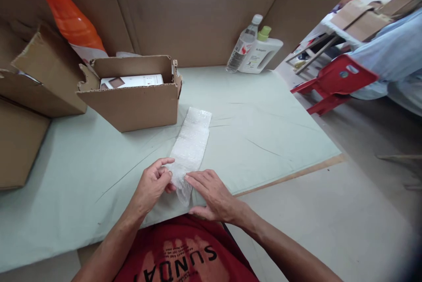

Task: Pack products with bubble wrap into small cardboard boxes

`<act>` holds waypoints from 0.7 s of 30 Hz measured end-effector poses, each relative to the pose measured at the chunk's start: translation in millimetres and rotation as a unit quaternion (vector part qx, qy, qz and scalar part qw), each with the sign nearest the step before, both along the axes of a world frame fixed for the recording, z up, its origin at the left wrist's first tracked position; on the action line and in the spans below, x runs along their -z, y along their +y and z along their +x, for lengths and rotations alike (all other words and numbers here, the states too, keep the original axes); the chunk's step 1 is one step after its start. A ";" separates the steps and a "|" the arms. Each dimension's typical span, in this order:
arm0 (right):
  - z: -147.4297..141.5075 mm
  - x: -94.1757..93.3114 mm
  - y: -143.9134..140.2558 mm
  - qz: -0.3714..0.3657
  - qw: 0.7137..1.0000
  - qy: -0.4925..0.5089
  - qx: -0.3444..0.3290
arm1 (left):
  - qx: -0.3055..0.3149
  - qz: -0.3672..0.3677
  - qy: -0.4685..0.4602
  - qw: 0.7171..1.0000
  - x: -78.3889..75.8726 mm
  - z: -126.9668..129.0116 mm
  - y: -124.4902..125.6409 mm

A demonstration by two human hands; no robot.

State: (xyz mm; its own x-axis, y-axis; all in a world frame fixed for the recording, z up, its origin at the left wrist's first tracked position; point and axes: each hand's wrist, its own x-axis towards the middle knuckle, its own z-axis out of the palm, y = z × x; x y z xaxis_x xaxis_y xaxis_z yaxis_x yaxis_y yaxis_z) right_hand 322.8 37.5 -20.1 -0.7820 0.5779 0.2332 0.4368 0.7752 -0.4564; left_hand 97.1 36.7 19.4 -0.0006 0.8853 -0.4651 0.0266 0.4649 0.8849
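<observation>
A: Where's the bubble wrap strip (192, 141) rel. to the hands?

B: Lying flat on the pale green worktop (263, 128), center of frame. Long axis runs from the near edge up and slightly right, toward the open cardboard box (132, 97). Near end sits right between both hands; the far end is just beside the box's lower right corner, can't tell if touching.

A: Hand states?

B: Left hand (153, 185) is pinching the near end's left edge, thumb and fingers curled on it. Right hand (211, 194) is flat, palm down, fingertips pressing the same end from the right. Not clenched. Near end looks bunched or rolled under the fingers.

A: Which hand is nearer?

B: Both on it. Left has the actual grip; right only pins it down.

A: Counts?

B: 1 strip of wrap. 1 open box w/ a white flat item (132, 81) inside. More cardboard boxes (29, 97) at left of frame, at least 2, edges cut off. 1 orange bottle (67, 14) upper left. 1 clear plastic water bottle (243, 45) and 1 white jug w/ green cap (260, 51) at the worktop's far side, touching or nearly so. 1 red plastic chair (332, 81) at right, w/ another person's pale blue clothing (392, 53) past it.
</observation>
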 end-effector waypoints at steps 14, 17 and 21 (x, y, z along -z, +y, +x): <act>-8.9 0.1 61.3 -0.116 0.934 0.109 0.319 | 0.119 0.447 0.356 0.812 19.4 -8.3 -1.8; -9.8 12.3 71.0 -0.052 0.940 0.055 0.331 | 0.248 0.468 0.408 0.744 28.3 -8.1 12.9; -8.3 22.0 74.1 0.006 0.939 0.030 0.344 | 0.325 0.425 0.435 0.724 32.7 -11.5 28.5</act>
